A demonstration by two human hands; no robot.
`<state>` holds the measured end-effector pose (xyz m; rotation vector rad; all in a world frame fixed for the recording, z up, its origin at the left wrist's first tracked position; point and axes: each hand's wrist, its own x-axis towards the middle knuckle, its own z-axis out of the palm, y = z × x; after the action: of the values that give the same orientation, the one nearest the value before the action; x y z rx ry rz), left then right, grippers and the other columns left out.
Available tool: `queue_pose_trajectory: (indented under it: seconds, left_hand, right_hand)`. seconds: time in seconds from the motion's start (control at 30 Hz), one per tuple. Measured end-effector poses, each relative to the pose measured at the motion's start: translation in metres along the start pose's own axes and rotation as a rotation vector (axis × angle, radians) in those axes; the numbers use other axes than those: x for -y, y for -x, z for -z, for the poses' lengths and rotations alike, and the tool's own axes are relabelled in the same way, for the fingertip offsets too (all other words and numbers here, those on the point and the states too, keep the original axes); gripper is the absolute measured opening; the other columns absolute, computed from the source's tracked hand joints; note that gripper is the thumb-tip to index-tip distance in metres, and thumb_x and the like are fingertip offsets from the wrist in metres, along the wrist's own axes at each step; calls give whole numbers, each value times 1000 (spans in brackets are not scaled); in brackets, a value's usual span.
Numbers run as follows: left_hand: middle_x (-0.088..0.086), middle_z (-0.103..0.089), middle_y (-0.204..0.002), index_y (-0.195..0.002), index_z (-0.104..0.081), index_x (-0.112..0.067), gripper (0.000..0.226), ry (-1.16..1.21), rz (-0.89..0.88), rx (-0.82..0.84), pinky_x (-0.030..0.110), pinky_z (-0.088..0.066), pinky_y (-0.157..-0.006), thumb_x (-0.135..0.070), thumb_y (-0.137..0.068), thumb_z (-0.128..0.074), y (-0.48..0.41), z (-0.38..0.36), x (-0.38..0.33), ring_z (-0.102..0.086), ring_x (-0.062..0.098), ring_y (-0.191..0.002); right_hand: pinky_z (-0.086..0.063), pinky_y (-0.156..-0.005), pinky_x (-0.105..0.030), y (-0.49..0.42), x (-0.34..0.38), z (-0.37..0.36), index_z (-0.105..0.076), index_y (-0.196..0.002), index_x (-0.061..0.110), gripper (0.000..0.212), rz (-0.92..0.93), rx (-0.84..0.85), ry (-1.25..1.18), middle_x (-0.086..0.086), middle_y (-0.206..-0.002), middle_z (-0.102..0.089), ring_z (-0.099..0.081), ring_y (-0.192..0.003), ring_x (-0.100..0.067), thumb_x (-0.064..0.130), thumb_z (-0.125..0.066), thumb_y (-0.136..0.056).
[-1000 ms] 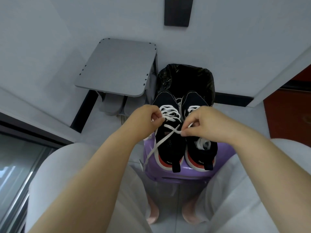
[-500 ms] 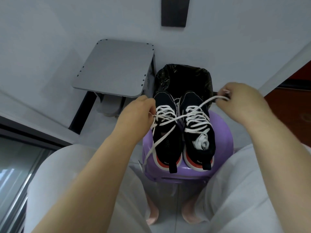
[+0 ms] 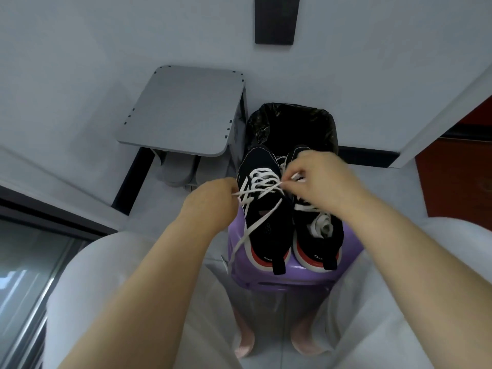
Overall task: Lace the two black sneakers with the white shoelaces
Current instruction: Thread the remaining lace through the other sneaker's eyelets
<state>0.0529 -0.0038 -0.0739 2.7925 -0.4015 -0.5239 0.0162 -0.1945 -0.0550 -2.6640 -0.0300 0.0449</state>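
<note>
The two black sneakers stand side by side, heels toward the person, on a purple stool [image 3: 306,278] between the knees, with a black-lined bin [image 3: 290,123] just behind their toes. The work is on the left sneaker [image 3: 269,230]: its white shoelace [image 3: 262,218] already crosses several times over the front of the tongue, and one loose end trails down the shoe's outer side and over the stool's edge. The left hand [image 3: 213,202] sits just beside that shoe, its fingers [image 3: 231,187] curled and pinching one strand. The right hand [image 3: 322,177] reaches across the toe of the right sneaker [image 3: 316,243], its fingers [image 3: 296,172] pinching the other strand just above the crossings. The two strands meet in an X between the hands, so the step looks like drawing a fresh crossing snug before threading the next eyelets. To do it well, both strands should take equal pull, outward and slightly toward the heel, so the crossing lies flat and centred. Neither end should be dragged shorter than the other. The shoe is light and unheld, so a gentle draw is wiser than a tug. The right sneaker appears partly laced, with a white bundle [image 3: 320,226] tucked in its opening; how many eyelets remain there I cannot tell.
</note>
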Motion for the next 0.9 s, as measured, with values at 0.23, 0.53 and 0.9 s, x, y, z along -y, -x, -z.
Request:
queue_pose_trajectory:
  seconds: [0.23, 0.53, 0.9]
  left_hand:
    - [6, -48, -120, -129, -48, -17, 36, 209, -137, 104, 26, -38, -82, -11, -94, -43, 0, 0, -4, -49, 18, -97]
    - [0, -50, -128, -132, -41, -21, 53, 122, -127, -5, 29, -46, -85, -34, -85, -63, 10, -10, -17, -56, 18, -105]
    - [-3, -54, -89, -95, -46, -19, 26, 135, -80, 13, 25, -37, -66, -32, -82, -64, 8, -9, -14, -51, 15, -77]
  right_hand:
    - [-46, -71, -23, 15, -9, 14, -69, -69, 26, 9, -120, 131, -169, 16, -72, -61, -57, -75, -1, 27, -75, -76]
    - [-44, -67, -24, 13, -29, 47, -67, -66, 23, 13, -272, 3, -253, -4, -75, -69, -62, -75, -18, 21, -76, -75]
    - [-40, -55, -22, 24, -56, 62, -69, -73, 11, 7, -466, -256, -340, -5, -69, -66, -57, -69, -22, 13, -70, -79]
